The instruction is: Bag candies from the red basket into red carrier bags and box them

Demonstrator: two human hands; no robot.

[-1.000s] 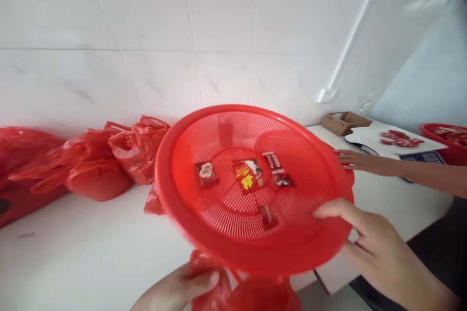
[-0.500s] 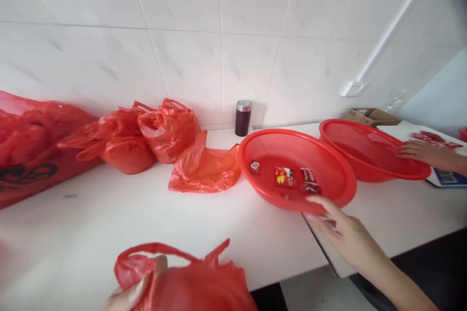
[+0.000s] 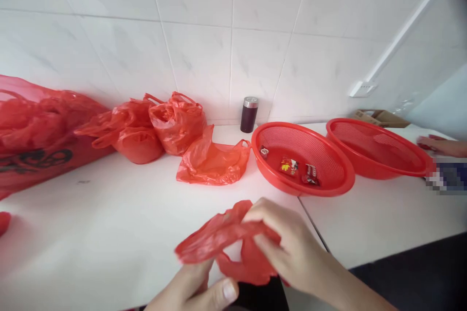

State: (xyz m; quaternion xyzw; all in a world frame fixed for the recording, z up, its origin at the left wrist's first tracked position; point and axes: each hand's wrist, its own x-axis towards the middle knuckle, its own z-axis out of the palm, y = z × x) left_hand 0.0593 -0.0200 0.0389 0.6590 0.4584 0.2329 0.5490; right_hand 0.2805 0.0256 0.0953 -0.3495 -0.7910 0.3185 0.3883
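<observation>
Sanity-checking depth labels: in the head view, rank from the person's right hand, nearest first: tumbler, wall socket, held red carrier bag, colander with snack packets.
1. Red carrier bag: in the right hand.
2. Colander with snack packets: just beyond, slightly right.
3. Tumbler: farther back, left.
4. Wall socket: farthest, back right.

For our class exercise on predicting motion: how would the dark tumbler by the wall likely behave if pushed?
The dark tumbler would probably tip if pushed high, being taller than wide. Knocked over, its round body would likely roll. It looks stiff, with straight sides.
</observation>
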